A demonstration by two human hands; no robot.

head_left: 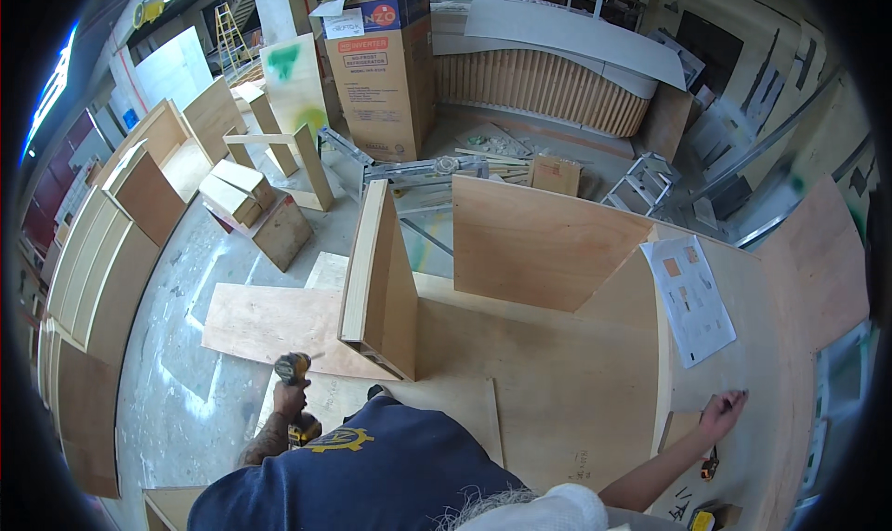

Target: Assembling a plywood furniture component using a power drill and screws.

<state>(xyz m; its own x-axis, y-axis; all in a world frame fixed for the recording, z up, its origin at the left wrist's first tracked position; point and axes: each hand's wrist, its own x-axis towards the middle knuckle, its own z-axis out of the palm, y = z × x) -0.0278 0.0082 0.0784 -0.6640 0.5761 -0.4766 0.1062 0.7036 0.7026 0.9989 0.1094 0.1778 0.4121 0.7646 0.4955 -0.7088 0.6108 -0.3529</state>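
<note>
My left hand (pixel 289 399) is wrapped round the grip of a yellow-and-black cordless drill (pixel 294 367). The drill's bit points right, towards an upright wooden panel box (pixel 381 289) with layered edges. Over on the right, my right hand (pixel 721 414) is closed at the fingertips above a pale plywood surface (pixel 753 345). A small dark thing shows at its fingers, too small to name. Just below that hand lies a small orange-and-black tool (pixel 710 463), its kind unclear. A white printed sheet (pixel 689 299) rests on the plywood beyond my right hand.
A flat plywood board (pixel 269 322) lies on the floor at left. An upright plywood panel (pixel 539 243) stands ahead. Wooden cabinet frames (pixel 102 243) line the left side. Farther back stand a tall cardboard box (pixel 381 94), a slatted curved counter (pixel 539 90) and a metal stepladder (pixel 641 183).
</note>
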